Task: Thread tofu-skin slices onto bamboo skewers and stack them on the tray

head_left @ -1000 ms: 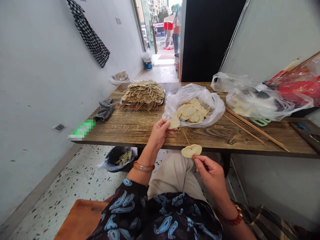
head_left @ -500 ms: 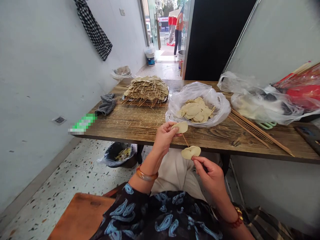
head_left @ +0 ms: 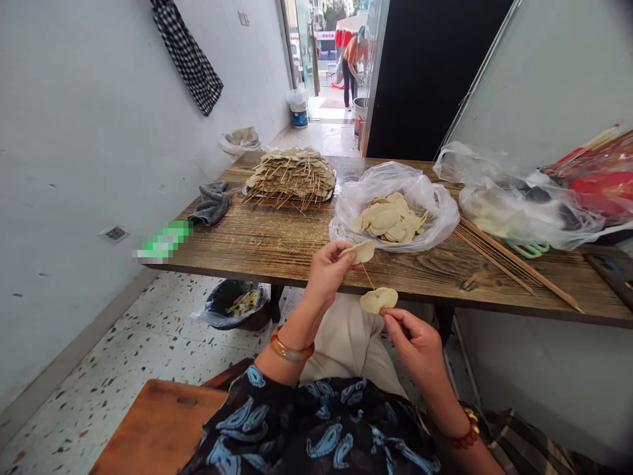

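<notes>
My left hand [head_left: 327,272] pinches a pale, thin oval slice [head_left: 362,251] just in front of the table's near edge. Lower and to the right, my right hand [head_left: 416,340] grips a thin wooden skewer [head_left: 368,276] near its lower end. Threaded on that skewer, close to my right fingertips, is another pale slice [head_left: 378,301]. The skewer's upper end reaches the slice in my left hand; whether it pierces it I cannot tell. Beyond my hands, a white plastic bag [head_left: 442,227] lies open with loose slices [head_left: 388,218] inside.
A tray heaped with skewered slices [head_left: 291,175] stands on the wooden table [head_left: 277,241], beside a grey cloth [head_left: 211,203]. Bare skewers [head_left: 514,257] and plastic bags [head_left: 524,204] lie at right. Below is a lined bin [head_left: 235,307]. A person [head_left: 353,63] bends outside the doorway.
Both hands keep nearly the same pose with the slices and skewer. The view has shifted slightly. Outside, the person now bends further into sight.
</notes>
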